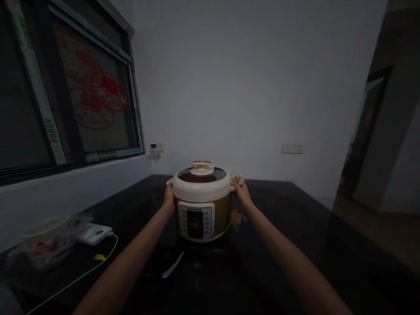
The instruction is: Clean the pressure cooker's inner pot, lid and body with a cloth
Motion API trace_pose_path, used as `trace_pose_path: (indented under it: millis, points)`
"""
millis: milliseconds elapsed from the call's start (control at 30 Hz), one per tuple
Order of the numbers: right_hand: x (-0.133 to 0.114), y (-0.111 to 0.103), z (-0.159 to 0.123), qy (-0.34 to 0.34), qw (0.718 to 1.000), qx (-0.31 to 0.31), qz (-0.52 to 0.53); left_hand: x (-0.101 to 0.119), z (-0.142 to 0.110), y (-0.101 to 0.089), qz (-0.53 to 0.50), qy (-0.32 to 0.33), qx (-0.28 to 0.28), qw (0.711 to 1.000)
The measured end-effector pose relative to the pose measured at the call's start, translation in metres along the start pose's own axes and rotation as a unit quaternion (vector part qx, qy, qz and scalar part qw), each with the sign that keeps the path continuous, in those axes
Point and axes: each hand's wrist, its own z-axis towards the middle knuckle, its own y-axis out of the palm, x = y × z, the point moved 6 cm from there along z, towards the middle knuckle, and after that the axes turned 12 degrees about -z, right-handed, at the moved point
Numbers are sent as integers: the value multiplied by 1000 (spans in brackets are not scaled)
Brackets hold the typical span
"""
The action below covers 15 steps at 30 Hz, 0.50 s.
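A cream, brown and olive-gold electric pressure cooker (221, 214) is upright in front of me, with its lid (183, 187) on and a knob (202, 164) on top. Its front panel (196, 221) has buttons and a small reddish display. My left hand (169, 197) is closed round the cooker's left side handle. On the opposite side my right hand (242, 193) grips the right handle, and a small cream and yellowish piece (239, 179) shows just above its fingers. Both palms are hidden. Whether the cooker's base touches the table I cannot tell.
On the glossy black table (278, 249) lie a dark notebook-like item (166, 261), a white power bank (96, 234) with a white cable (83, 274) and a yellow scrap (99, 257). A bowl in a plastic bag (47, 243) stands at left. Wall sockets (292, 148) are behind.
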Motion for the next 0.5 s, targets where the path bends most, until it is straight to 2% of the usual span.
trace_pose_path:
  millis: [267,500]
  points:
    - [-10,-56,-12,26,999,-1,24,-31,-43,26,-10,-25,-33,999]
    - [-23,-97,-25,37,999,21,20,-51,-64,43,-29,-60,-47,997]
